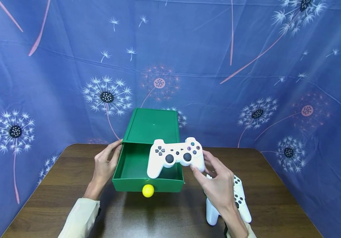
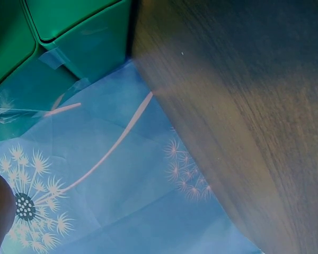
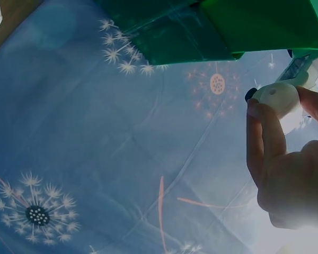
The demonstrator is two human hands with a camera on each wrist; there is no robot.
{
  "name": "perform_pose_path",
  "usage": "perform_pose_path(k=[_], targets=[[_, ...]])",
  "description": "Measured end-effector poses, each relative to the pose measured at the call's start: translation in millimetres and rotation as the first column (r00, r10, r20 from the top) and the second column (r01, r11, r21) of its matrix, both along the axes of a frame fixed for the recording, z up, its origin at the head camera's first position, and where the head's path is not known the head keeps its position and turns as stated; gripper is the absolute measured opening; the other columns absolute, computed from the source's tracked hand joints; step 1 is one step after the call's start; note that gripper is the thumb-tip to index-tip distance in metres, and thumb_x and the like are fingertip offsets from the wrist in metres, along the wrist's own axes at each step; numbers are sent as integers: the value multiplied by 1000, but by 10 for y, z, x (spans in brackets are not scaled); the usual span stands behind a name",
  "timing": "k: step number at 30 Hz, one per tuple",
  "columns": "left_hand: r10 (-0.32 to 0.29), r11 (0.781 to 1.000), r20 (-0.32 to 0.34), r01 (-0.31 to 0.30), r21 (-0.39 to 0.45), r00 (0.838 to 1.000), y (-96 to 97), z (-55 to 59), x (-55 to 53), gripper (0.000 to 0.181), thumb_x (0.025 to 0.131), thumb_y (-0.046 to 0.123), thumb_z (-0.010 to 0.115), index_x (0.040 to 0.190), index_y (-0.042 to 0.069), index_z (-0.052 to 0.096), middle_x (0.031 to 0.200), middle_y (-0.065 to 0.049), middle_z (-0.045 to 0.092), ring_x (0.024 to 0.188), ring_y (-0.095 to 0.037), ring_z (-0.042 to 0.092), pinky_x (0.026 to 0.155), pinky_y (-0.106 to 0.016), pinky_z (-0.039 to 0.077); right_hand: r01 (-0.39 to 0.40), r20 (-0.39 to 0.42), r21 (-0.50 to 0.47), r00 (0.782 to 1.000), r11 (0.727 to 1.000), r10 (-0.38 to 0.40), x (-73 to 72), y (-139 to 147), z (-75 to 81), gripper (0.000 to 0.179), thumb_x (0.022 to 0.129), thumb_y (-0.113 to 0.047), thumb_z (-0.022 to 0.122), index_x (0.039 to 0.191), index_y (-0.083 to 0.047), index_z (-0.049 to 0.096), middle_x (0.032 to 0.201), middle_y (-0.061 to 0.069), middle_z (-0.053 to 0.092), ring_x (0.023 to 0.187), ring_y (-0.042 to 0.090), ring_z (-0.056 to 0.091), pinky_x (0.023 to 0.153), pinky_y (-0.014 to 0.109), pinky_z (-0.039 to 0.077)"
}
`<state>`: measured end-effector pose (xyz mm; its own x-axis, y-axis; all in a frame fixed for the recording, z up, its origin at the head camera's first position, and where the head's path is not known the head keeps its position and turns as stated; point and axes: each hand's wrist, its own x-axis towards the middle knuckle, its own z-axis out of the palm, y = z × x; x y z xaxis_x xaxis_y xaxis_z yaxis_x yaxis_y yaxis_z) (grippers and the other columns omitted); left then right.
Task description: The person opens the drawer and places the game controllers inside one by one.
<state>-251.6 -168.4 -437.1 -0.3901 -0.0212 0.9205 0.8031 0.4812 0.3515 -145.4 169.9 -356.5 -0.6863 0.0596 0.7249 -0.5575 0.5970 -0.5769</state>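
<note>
Nearest us, to the right of the green box (image 1: 155, 125), we see a resting controller (image 1: 244, 211), white with dark buttons, lying on the brown wooden table (image 1: 69, 185) and partly covered by the right hand and forearm. The right hand (image 1: 218, 185), reaching in from the box's right, pinches one grip of the white held controller (image 1: 176, 147) between thumb and fingers. We find this held controller tilted up, its buttons and two dark sticks facing us, in front of the box and hiding part of its opening. On the box's near side, a round yellow knob (image 1: 148, 190) sits at the front of the green drawer (image 1: 128, 185), which stands pulled out towards us. At the box's left, the left hand (image 1: 105, 167) touches the edge, its fingers fairly straight. On the box's outer wall, we make out clear tape (image 2: 54, 57). Behind the box, we see a blue cloth (image 1: 188, 49) printed with white and pink dandelions.
</note>
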Motion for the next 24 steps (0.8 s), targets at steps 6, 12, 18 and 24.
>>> perform_pose_path(k=[6, 12, 18, 24], targets=[[1, 1000, -2, -1, -2, 1000, 2, -4, -9, 49, 82, -25, 70, 125, -2, 72, 113, -16, 75, 88, -32, 72, 85, -14, 53, 10, 4, 3, 1000, 1000, -10, -10, -87, 12, 55, 74, 6, 90, 125, -4, 73, 110, 11, 76, 92, 25, 76, 70, 38, 63], [15, 1000, -15, -15, -3, 1000, -1, -6, -25, 47, 81, -25, 71, 123, -3, 72, 112, -16, 75, 88, -31, 73, 86, -14, 53, -1, -1, 19, 1000, 1000, 1, -16, -176, 22, 56, 73, 5, 90, 126, -4, 72, 111, 11, 76, 92, 25, 76, 70, 37, 64], [6, 1000, -10, -6, -6, 1000, 0, -12, -32, 45, 82, -25, 71, 122, -5, 72, 114, -16, 75, 94, -22, 73, 86, -13, 54, -15, -1, 17, 1000, 1000, 15, -7, -236, -1, 56, 74, 5, 90, 127, -1, 71, 111, 12, 75, 90, 23, 76, 71, 31, 63], [-7, 1000, -14, 7, 0, 1000, 6, -14, -33, 46, 81, -26, 70, 123, -5, 71, 115, -17, 74, 91, -32, 73, 86, -13, 54, -41, -5, 18, 999, 999, 41, -1, -295, -6, 55, 75, 6, 89, 127, 2, 70, 113, 12, 74, 95, 23, 75, 74, 27, 62]])
